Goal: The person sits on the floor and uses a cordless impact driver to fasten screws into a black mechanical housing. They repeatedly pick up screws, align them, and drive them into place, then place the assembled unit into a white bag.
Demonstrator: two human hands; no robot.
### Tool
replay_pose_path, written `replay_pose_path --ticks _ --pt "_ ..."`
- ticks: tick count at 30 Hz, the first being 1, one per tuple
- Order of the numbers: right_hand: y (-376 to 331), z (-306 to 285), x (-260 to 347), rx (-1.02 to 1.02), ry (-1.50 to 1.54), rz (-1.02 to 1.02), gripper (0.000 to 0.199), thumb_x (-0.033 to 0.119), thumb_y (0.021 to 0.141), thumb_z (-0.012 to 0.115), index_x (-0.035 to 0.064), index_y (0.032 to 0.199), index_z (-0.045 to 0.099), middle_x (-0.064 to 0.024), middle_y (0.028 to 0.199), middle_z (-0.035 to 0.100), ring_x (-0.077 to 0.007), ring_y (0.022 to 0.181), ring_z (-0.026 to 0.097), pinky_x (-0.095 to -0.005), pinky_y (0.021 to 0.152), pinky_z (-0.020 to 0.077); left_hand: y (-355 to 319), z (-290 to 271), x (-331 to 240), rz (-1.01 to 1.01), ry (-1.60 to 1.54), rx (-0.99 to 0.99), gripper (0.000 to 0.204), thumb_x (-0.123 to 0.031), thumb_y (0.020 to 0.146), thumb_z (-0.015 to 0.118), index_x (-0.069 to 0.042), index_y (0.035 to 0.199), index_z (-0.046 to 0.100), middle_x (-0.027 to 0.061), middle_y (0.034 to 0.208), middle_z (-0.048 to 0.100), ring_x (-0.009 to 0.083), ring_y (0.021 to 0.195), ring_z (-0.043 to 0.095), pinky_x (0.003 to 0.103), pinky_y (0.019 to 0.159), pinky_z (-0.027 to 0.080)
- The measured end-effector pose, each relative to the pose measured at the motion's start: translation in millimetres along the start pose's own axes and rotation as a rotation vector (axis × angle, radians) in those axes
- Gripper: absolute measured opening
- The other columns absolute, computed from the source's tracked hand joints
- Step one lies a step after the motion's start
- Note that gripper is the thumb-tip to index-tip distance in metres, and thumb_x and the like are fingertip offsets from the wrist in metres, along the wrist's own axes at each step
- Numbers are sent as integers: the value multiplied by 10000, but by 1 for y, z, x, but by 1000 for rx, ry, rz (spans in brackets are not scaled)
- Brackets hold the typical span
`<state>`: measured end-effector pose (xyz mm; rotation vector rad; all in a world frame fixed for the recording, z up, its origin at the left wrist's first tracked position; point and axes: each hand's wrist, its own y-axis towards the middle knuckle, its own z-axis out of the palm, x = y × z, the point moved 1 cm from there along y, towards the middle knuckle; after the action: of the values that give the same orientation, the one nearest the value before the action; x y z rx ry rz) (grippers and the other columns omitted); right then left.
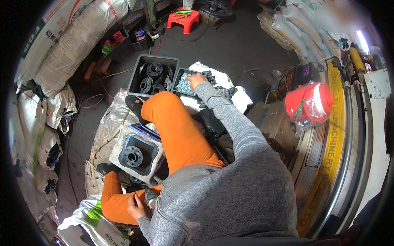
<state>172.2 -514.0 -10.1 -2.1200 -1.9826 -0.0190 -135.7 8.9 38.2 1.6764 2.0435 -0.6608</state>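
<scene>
My right hand (197, 80) reaches into a small grey bin (179, 74) of bluish-silver small metal fasteners, perhaps screws (184, 85). Its fingers are drawn together among them; what they pinch is hidden. My left hand (136, 206) rests by my orange-clad thigh with curled fingers, beside a grey object (151, 196) whose kind I cannot make out. Between my legs stands a pale block-like stand (119, 153) with a dark square recess. A dark round flanged hub (132, 156) with holes around its centre sits in that recess.
A larger grey bin (134, 80) beside the small one holds several dark round metal parts (154, 69). White cloth (242, 99) and dark gloves (223, 92) lie to its right. A red jug (305, 102) in plastic stands at right; a red stool (187, 25) is at the back.
</scene>
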Motion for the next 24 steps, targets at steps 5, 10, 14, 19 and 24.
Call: replay_pose_path --ticks 5,10,14,19,24 --pt "30 24 -16 340 -331 -166 552 151 736 708 229 1265 571 -61 1231 593 -280 1176 514 -435 1007 407 1 -2 -5 69 126 -17 139 -126 879 607 -26 952 671 145 829 652 282 718 640 359 640 497" --pt "42 26 -6 449 -464 -234 698 259 680 783 240 1318 503 -72 1350 462 -295 1242 449 -454 1001 405 2 -2 -6 26 111 -12 141 -124 876 608 -31 959 672 145 843 655 293 737 641 359 657 501" --pt "42 20 -4 434 -449 -293 695 307 678 782 184 1300 497 -99 1315 475 -298 1233 458 -450 956 450 2 0 -6 -2 175 3 140 -125 876 609 -29 955 674 147 845 657 294 735 644 356 665 505" --pt "44 16 -4 433 -335 -293 709 295 683 781 200 1320 485 -110 1334 463 -295 1246 454 -417 982 451 3 1 -8 -45 117 -11 146 -137 881 603 -32 951 676 143 847 666 291 740 653 356 667 507" --pt "45 19 -4 406 -341 -303 668 269 681 788 204 1288 517 -111 1316 472 -294 1228 469 -415 966 470 4 0 -9 -61 200 19 157 -153 886 596 -40 958 679 133 867 675 287 764 662 353 674 512"
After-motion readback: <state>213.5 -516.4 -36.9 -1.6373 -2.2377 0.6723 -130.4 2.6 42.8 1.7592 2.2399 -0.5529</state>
